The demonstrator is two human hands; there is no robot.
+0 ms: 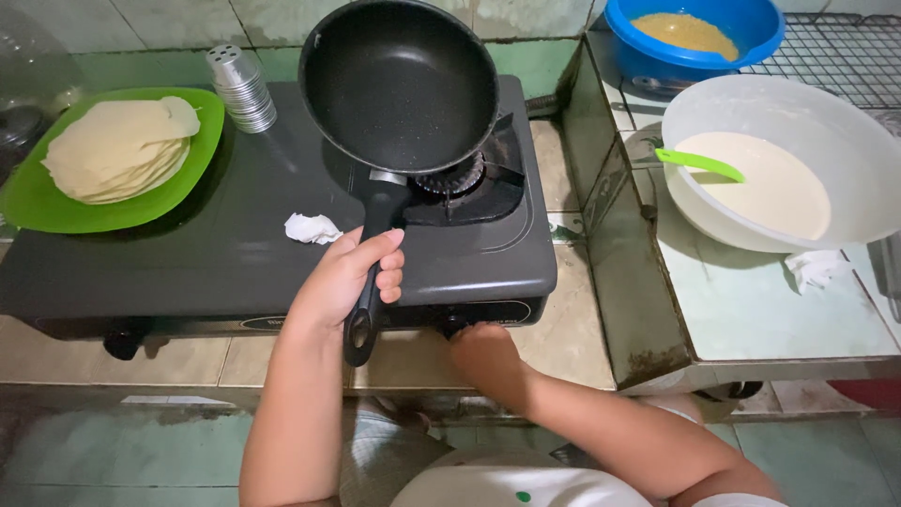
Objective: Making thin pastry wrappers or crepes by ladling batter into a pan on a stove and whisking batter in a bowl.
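Observation:
My left hand grips the black handle of an empty black frying pan, which is lifted and tilted above the right burner of a dark two-burner gas stove. My right hand reaches under the stove's front edge at the right knob, its fingers mostly hidden. A green plate with a stack of thin pale crepes rests on the stove's left side.
A metal shaker tin and a crumpled white tissue sit on the stove. To the right, a white bowl of pale batter holds a green ladle. Behind it stand a blue bowl and a wire rack.

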